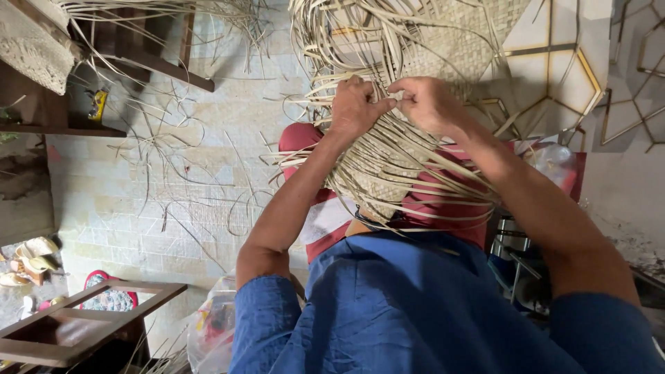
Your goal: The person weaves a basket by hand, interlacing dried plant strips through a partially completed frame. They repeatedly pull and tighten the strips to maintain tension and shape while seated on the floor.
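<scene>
Left hand: the left hand is resting on the upper part of the pale woven bamboo-strip basket, its fingers curled and pinching a thin loose strip against the weave.
Right hand: the right hand is lying just beside the left hand, nearly touching it, its fingers bent and gripping strips at the same spot.
Basket position: the woven basket is sitting on the person's lap, over the dark red trousers, in the middle of the view and near the body.
Loose strips: many unwoven pale bamboo strips are fanning out from the basket toward the far side and curving round both hands.
Woven panel: a tight chequered weave is showing on the far right part of the basket, beyond the right hand.
Clothing: the blue long-sleeved shirt is filling the near edge of the view, sleeves pushed up both forearms.
Floor: stray strips are lying scattered on the pale tiled floor at left.
Furniture: a wooden stool frame is standing at near left; dark wooden shelving is standing at far left.
Right side: metal-framed geometric lamp shells are standing at far right.
</scene>
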